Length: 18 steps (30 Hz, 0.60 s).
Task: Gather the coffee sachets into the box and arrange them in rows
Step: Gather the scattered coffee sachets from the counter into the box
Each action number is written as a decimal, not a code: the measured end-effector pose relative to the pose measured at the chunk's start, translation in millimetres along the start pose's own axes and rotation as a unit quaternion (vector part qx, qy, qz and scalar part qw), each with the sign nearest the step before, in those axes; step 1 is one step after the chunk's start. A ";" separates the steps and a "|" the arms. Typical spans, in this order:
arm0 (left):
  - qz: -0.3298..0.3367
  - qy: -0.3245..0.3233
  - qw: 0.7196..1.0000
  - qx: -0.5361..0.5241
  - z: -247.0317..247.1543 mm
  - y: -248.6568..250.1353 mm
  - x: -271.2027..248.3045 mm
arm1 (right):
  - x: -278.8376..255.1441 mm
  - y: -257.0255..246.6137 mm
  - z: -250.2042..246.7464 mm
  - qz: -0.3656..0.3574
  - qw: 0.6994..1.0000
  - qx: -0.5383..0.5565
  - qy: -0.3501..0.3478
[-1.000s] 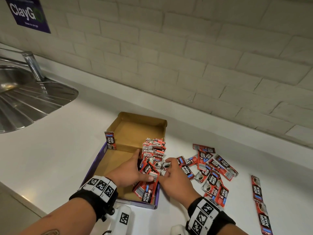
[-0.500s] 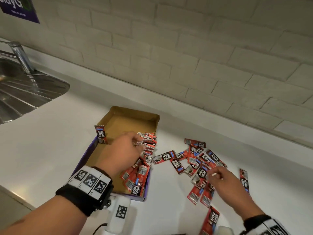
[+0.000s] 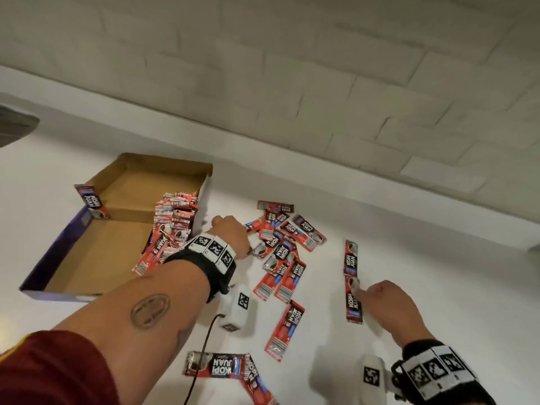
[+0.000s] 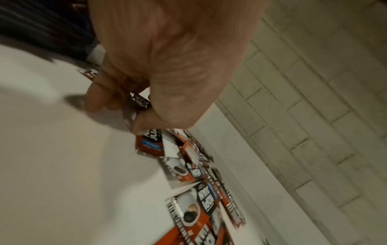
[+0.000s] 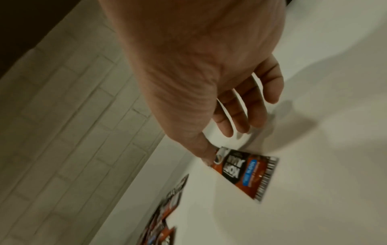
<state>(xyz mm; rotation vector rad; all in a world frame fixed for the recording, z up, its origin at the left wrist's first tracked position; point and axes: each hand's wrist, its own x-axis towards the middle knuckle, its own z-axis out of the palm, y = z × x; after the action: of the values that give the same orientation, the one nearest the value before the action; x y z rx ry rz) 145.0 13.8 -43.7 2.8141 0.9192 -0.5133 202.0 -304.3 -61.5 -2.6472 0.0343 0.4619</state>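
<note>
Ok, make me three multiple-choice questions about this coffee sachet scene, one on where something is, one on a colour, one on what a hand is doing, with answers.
1. Where is the upright stack of sachets?
A. Along the box's right wall
B. In the sink
C. On the wall ledge

2. What colour is the outside of the box?
A. Green
B. Purple
C. Yellow

3. What is the right hand doing?
A. Holding a cup
B. Thumb touching the end of a sachet on the counter
C. Resting inside the box

Answers:
1 A, the stack stands against the right side inside the box.
2 B, its near and left walls look purple.
3 B, the right wrist view shows the thumb on the sachet's end, fingers loose above.
</note>
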 end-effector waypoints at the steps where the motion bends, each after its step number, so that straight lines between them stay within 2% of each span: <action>1: 0.001 -0.004 1.000 0.015 1.0 0.1 0.3 | 2.4 3.0 3.7 -0.005 1.000 -0.028 -0.013; 5: 0.006 -0.013 1.000 -0.019 -2.9 -6.7 -5.1 | 10.3 7.6 8.9 -0.027 0.993 -0.106 -0.049; 8: 0.006 0.016 0.994 -0.110 -11.9 -4.3 -17.6 | 12.0 8.5 1.6 -0.036 0.989 -0.116 -0.081; 11: 0.041 0.049 0.983 -0.170 -21.2 11.3 -32.2 | 14.4 6.6 -15.0 -0.049 0.997 -0.017 -0.064; 15: 0.066 0.012 0.982 -0.176 -22.9 43.3 -22.3 | 27.9 -11.7 -35.4 -0.064 0.990 0.126 0.001; 18: 0.090 -0.008 0.986 -0.143 -16.6 58.7 -14.5 | 51.5 -26.6 -38.3 -0.075 0.989 0.130 0.019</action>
<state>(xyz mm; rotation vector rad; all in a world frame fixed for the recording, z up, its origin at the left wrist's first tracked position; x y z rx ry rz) 173.5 -37.5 -21.6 2.5937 0.6661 -0.3468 265.3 -294.4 -34.6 -2.3823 -0.0865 0.3319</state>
